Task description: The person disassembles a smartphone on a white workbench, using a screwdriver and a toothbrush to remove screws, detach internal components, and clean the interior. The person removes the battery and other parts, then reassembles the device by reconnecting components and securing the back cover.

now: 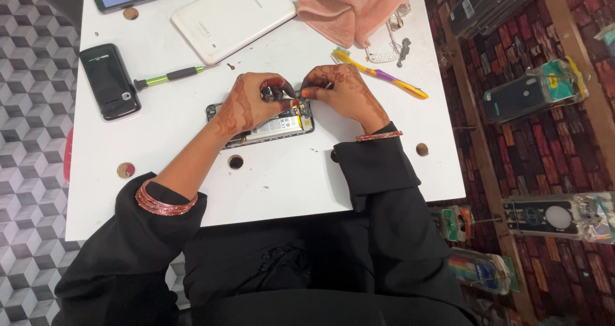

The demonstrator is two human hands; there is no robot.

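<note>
With its back already off and battery exposed, the opened phone [266, 126] lay mid-desk [359, 172] while the left hand [246, 101] and right hand [339, 92], fingers pinched on a small part at its far edge, worked inside, apparently mid-repair.

Bare tabletop [288, 185] is left open below the opened phone [275, 126] — lower centre of the frame. The upper part is crowded: black phone [109, 80] and screwdriver [170, 76] upper left, white tablet [232, 15], pink cloth [352, 5] and toothbrush [381, 75] above.
</note>
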